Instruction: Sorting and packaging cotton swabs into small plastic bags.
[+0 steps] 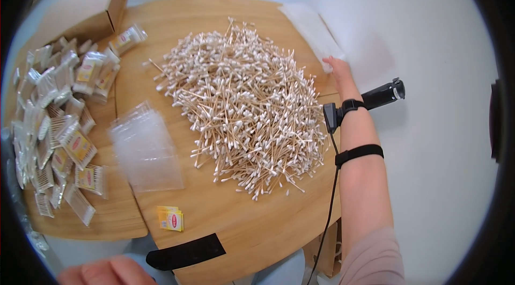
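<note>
Cotton-swab pile point(252, 108): heaped loose on the wooden table point(241, 231).
Right hand point(338, 68): past the pile's right side, fingers slightly bent; whether they grip anything I can't tell.
White plastic film point(308, 30): beyond the pile's far right, its near end at those fingertips.
Reach: apparently going for the film; next seems to call for a pinch.
Left hand point(110, 273): nearer than the pile, leftward, knuckles bent, grip hidden.
</note>
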Motion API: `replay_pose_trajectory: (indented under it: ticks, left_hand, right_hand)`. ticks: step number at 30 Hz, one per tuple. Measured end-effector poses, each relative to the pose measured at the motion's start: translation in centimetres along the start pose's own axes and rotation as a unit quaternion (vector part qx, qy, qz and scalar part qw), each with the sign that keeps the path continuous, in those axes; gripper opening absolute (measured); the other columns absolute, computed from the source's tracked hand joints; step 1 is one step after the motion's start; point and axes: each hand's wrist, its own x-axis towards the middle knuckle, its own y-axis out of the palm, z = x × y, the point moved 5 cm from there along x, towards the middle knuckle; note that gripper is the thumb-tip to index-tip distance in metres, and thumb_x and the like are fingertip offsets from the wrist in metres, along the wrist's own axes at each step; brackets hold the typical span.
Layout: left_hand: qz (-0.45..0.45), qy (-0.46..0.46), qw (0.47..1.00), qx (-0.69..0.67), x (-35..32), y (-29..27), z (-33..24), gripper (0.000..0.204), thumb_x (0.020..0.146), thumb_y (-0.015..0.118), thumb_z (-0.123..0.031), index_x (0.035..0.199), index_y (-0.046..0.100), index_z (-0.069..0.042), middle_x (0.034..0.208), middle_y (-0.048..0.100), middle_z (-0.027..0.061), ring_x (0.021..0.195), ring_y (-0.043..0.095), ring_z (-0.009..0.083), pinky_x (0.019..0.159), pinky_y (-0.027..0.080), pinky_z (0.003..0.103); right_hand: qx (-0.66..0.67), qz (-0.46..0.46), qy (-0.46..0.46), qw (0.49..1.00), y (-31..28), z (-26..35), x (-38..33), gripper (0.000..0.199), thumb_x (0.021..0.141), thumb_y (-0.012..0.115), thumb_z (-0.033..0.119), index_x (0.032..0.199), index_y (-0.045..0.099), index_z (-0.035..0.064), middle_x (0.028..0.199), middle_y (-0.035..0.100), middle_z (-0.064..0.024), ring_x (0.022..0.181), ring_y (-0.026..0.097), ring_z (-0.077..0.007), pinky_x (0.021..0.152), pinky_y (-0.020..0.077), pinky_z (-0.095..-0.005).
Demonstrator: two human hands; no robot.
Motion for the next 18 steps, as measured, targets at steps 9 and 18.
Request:
replay_pose_trajectory:
  ticks: [9, 18]
  left_hand:
    - [0.003, 0.132, 0.991, -0.006, -3.3, 2.7, -0.7, 0.019, 0.081, 0.075, -0.016, 0.077, 0.056, -0.015, 0.088, 0.056, 0.0002, 0.079, 0.053, 0.0150, 0.068, 0.041, 0.031]
    - [0.114, -0.190, 0.960, 0.170, -8.4, 3.9, 4.3, 0.029, 0.094, 0.056, -0.009, 0.120, 0.055, 0.001, 0.121, 0.058, 0.0125, 0.106, 0.059, 0.0222, 0.093, 0.045, 0.032]
  right_hand:
    - [0.287, -0.070, 0.129, 0.947, -4.5, 2.7, -6.2, 0.021, 0.093, 0.056, 0.018, 0.095, 0.064, -0.0012, 0.090, 0.067, -0.0077, 0.084, 0.056, -0.0110, 0.076, 0.0453, -0.0236]
    - [0.087, -0.021, -0.183, 0.979, -4.1, 24.6, -30.5, 0.019, 0.091, 0.056, 0.003, 0.109, 0.062, -0.0013, 0.100, 0.064, -0.0062, 0.093, 0.060, -0.0145, 0.082, 0.0480, -0.0272]
